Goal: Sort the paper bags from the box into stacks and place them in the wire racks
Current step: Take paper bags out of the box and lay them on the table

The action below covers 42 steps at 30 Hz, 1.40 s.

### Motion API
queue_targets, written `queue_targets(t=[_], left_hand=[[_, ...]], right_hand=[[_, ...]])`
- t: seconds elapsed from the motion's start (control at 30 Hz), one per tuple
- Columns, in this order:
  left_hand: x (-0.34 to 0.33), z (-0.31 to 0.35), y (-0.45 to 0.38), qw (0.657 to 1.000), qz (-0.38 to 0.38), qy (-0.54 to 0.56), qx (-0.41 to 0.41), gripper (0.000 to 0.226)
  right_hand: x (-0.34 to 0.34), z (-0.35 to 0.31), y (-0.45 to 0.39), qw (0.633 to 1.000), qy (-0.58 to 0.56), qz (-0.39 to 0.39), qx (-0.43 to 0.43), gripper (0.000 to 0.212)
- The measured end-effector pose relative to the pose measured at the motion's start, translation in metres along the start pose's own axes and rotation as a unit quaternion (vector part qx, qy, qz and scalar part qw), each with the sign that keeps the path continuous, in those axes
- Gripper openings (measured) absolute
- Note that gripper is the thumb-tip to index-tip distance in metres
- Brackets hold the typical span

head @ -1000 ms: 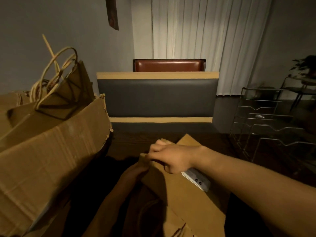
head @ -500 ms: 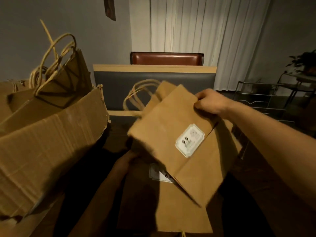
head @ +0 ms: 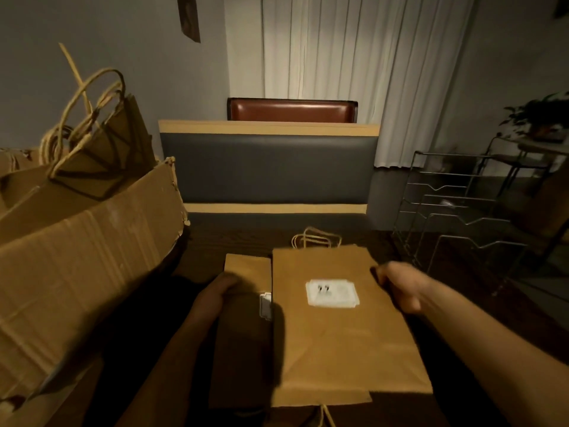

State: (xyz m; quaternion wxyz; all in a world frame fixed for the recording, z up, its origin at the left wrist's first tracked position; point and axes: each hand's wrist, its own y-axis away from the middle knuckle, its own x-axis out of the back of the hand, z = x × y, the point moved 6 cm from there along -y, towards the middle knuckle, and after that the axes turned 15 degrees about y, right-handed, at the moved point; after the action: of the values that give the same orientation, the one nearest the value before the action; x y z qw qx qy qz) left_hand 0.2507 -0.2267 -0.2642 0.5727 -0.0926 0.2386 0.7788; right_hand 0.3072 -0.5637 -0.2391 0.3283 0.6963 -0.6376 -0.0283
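Observation:
A brown paper bag [head: 341, 337] with a white label lies flat on the dark table, handles pointing away from me. My right hand [head: 400, 286] grips its right edge. It overlaps a second flat bag [head: 243, 343] to its left, whose label peeks out at the seam. My left hand [head: 215, 295] holds that lower bag at its top left corner. The big cardboard box [head: 80, 272] stands at the left with several handled bags [head: 101, 155] sticking out of it. The wire racks [head: 462, 211] stand at the right.
A padded booth backrest [head: 268, 167] in grey with tan trim faces me across the table, a brown chair back [head: 292, 110] behind it. White curtains hang beyond. A potted plant [head: 542, 115] sits on a stand at the far right.
My right hand lifted a bag, swung it over and laid it flat, label up, partly on the lower bag. My left hand stayed on the lower bag.

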Motion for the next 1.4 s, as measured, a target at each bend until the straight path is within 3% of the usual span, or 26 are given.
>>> queue_targets(t=[0.17, 0.3, 0.43, 0.5, 0.6, 0.67, 0.77, 0.83, 0.87, 0.93, 1.0, 1.03, 1.1, 1.17, 1.3, 1.4], left_hand=[[-0.007, -0.001, 0.010, 1.000, 0.013, 0.006, -0.019, 0.019], [-0.006, -0.014, 0.014, 0.991, 0.073, 0.111, -0.022, 0.016], [-0.017, -0.019, 0.028, 0.968, 0.123, 0.217, -0.019, 0.019], [-0.025, -0.017, 0.035, 0.957, 0.110, 0.268, -0.024, 0.032], [-0.035, -0.012, 0.042, 0.945, 0.030, 0.324, -0.027, 0.059], [-0.040, -0.009, 0.046, 0.942, -0.008, 0.335, -0.029, 0.062], [-0.043, -0.011, 0.054, 0.953, -0.024, 0.303, 0.007, 0.060], [-0.050, -0.019, 0.065, 0.956, -0.060, 0.275, 0.079, 0.066], [-0.052, -0.021, 0.068, 0.951, -0.067, 0.283, 0.104, 0.061], [-0.038, -0.027, 0.053, 0.943, 0.038, 0.324, 0.071, 0.040], [-0.021, -0.020, 0.048, 0.945, 0.167, 0.279, -0.018, 0.045], [-0.021, -0.018, 0.052, 0.945, 0.204, 0.254, -0.029, 0.050], [-0.025, -0.017, 0.052, 0.950, 0.183, 0.249, -0.036, 0.049], [-0.033, -0.022, 0.049, 0.953, 0.134, 0.272, -0.018, 0.047], [-0.042, -0.027, 0.042, 0.971, 0.079, 0.225, -0.028, 0.032], [-0.049, -0.029, 0.043, 0.974, 0.016, 0.223, -0.025, 0.018]], right_hand=[[-0.010, 0.012, 0.003, 0.987, -0.162, 0.019, 0.004, 0.019], [-0.044, 0.003, 0.019, 0.923, -0.385, 0.016, -0.016, 0.022], [-0.100, -0.002, 0.041, 0.860, -0.508, 0.035, -0.022, 0.032], [-0.130, 0.000, 0.056, 0.849, -0.527, 0.018, -0.039, 0.035], [-0.172, 0.002, 0.073, 0.849, -0.524, -0.038, -0.053, 0.033], [-0.187, -0.003, 0.081, 0.855, -0.511, -0.079, -0.039, 0.036], [-0.195, -0.008, 0.106, 0.876, -0.417, -0.240, -0.026, 0.023], [-0.182, -0.012, 0.126, 0.915, -0.228, -0.328, 0.054, 0.015], [-0.169, -0.018, 0.131, 0.934, -0.113, -0.318, 0.117, 0.015], [-0.132, -0.041, 0.117, 0.939, 0.093, -0.194, 0.270, 0.016], [-0.105, -0.062, 0.101, 0.871, 0.309, -0.079, 0.373, 0.038], [-0.101, -0.062, 0.089, 0.819, 0.419, -0.070, 0.385, 0.058], [-0.102, -0.046, 0.066, 0.739, 0.568, -0.084, 0.353, 0.082], [-0.112, -0.032, 0.053, 0.703, 0.621, -0.054, 0.343, 0.078], [-0.135, -0.044, 0.059, 0.641, 0.637, 0.125, 0.410, 0.055], [-0.159, -0.057, 0.076, 0.634, 0.600, 0.173, 0.456, 0.040]])
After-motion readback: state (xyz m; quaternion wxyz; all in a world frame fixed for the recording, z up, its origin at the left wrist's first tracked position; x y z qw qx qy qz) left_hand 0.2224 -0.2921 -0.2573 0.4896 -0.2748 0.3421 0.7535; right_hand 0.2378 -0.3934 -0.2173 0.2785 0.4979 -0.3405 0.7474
